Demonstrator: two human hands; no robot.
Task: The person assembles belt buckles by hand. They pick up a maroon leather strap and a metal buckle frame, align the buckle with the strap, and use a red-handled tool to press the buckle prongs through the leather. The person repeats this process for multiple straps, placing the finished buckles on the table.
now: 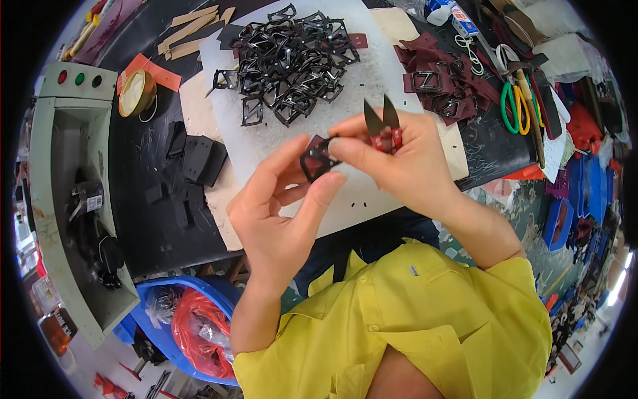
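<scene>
Between both hands, above the pale work sheet (332, 219), is a dark metal buckle (310, 164) with a bit of maroon strap at it. My left hand (269, 213) is closed on the buckle's left side, fingers and thumb around it. The thumb and fingertips of my right hand (415, 163) pinch its upper right edge. Tucked in that same right hand are red-handled thread snips (382, 125), blades pointing up and apart. Just beyond lies a heap of black buckles (286, 63). Right of it, maroon strap pieces (435, 76), some fitted with buckles, are piled.
Black strap pieces (205, 159) lie left of the sheet, near a round yellow tin (137, 93). Scissors with green and yellow handles (517, 106) rest at the right. A grey control box (73, 100) borders the left, and a blue tub (159, 332) with red bags stands below.
</scene>
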